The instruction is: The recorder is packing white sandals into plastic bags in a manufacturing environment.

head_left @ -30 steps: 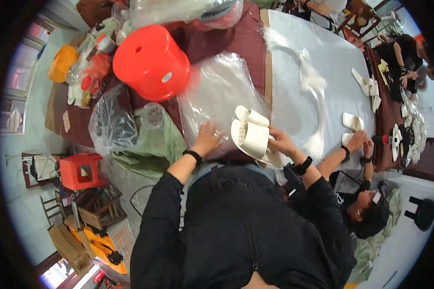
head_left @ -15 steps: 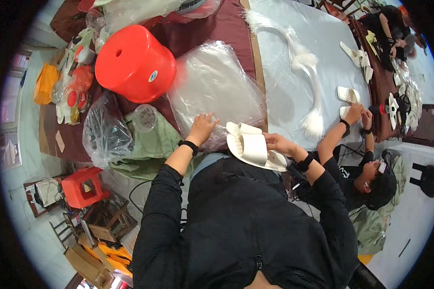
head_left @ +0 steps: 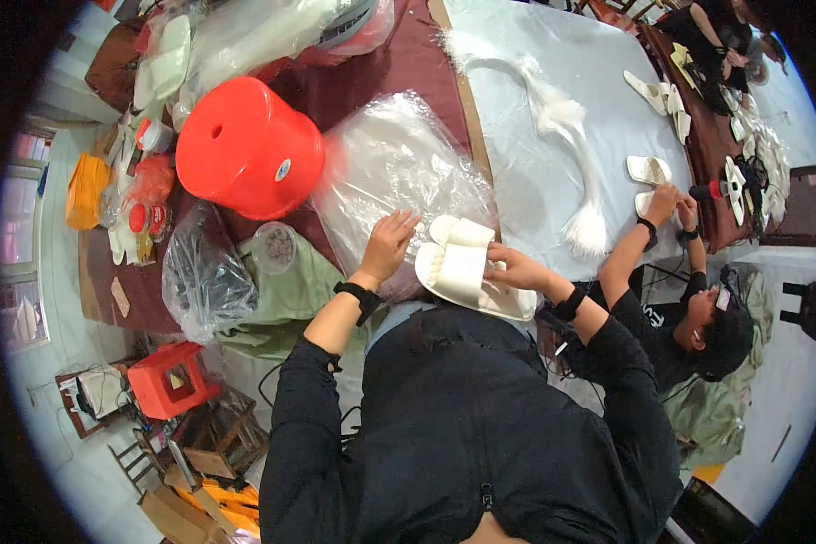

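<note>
A pair of white open-toed slippers lies overlapped at the table's near edge, in front of my body. My right hand grips them from the right, its thumb and fingers on the strap's side. To their left, my left hand rests with fingers stretched over a stack of clear plastic bags, apart from the slippers. I cannot make out whether it touches the top bag.
A red plastic stool stands left of the bags, near a clear cup. White fibre bundles lie on the pale sheet to the right. A co-worker sits at the right, hands by other white slippers.
The slippers have tilted and risen slightly toward the bags in my right hand, whose fingers have come further over them. My left hand stays by the bags. The whole view has shifted slightly.
</note>
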`<act>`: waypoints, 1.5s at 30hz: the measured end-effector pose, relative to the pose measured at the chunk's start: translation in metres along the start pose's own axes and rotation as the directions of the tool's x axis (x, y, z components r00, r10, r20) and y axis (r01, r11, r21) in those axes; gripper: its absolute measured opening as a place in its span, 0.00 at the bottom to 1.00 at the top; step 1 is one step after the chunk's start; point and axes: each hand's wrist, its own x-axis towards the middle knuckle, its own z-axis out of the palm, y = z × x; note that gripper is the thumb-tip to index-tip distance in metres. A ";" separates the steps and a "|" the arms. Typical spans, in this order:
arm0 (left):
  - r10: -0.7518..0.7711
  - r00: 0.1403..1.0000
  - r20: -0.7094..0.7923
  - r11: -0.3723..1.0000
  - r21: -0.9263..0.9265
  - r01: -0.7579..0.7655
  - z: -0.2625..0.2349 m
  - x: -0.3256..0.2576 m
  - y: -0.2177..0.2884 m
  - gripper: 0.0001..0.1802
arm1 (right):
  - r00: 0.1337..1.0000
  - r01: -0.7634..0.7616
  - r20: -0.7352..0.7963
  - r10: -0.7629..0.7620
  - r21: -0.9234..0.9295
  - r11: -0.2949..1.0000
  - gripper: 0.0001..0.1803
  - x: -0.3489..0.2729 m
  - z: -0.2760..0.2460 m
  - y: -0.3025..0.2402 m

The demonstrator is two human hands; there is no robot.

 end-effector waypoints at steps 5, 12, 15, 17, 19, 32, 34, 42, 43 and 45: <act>0.032 0.999 -0.008 0.999 0.002 -0.032 0.007 0.003 0.018 0.20 | 0.956 -0.028 -0.258 -0.142 -0.560 0.828 0.11 0.008 0.007 0.031; 0.126 0.987 0.103 0.982 0.130 -0.139 0.007 0.017 0.065 0.21 | 0.848 -0.067 -0.392 -0.357 -0.746 0.662 0.10 0.014 0.015 0.024; 0.149 0.983 0.103 0.988 0.013 -0.151 0.012 0.022 0.084 0.22 | 0.825 -0.023 -0.381 -0.417 -0.761 0.649 0.11 0.022 0.019 0.026; 0.138 0.975 0.173 0.989 -0.085 -0.125 0.009 0.030 0.093 0.23 | 0.849 -0.074 -0.381 -0.367 -0.773 0.630 0.14 0.025 0.023 0.033; 0.175 0.968 0.178 0.982 -0.098 -0.159 0.005 0.038 0.102 0.23 | 0.867 -0.055 -0.361 -0.342 -0.753 0.656 0.16 0.034 0.023 0.039; 0.334 0.916 0.223 0.919 -0.293 -0.264 -0.008 0.049 0.141 0.20 | 0.710 -0.116 -0.518 -0.477 -0.754 0.646 0.19 0.081 0.007 0.033; 0.302 0.935 0.187 0.914 -0.335 -0.228 -0.010 0.048 0.143 0.20 | 0.711 -0.140 -0.559 -0.426 -0.707 0.693 0.19 0.086 0.005 0.034; 0.273 0.946 0.177 0.960 0.014 -0.280 -0.016 0.037 0.133 0.26 | 0.721 -0.166 -0.648 -0.246 -0.505 0.847 0.20 0.106 0.007 0.034; 0.208 0.957 0.201 0.941 0.226 -0.252 -0.011 0.030 0.123 0.34 | 0.719 -0.168 -0.658 -0.225 -0.479 0.862 0.20 0.108 0.009 0.032; 0.073 0.988 0.134 0.969 0.226 -0.103 0.000 0.019 0.110 0.39 | 0.577 -0.154 -0.754 -0.313 -0.477 0.865 0.15 0.112 0.011 0.028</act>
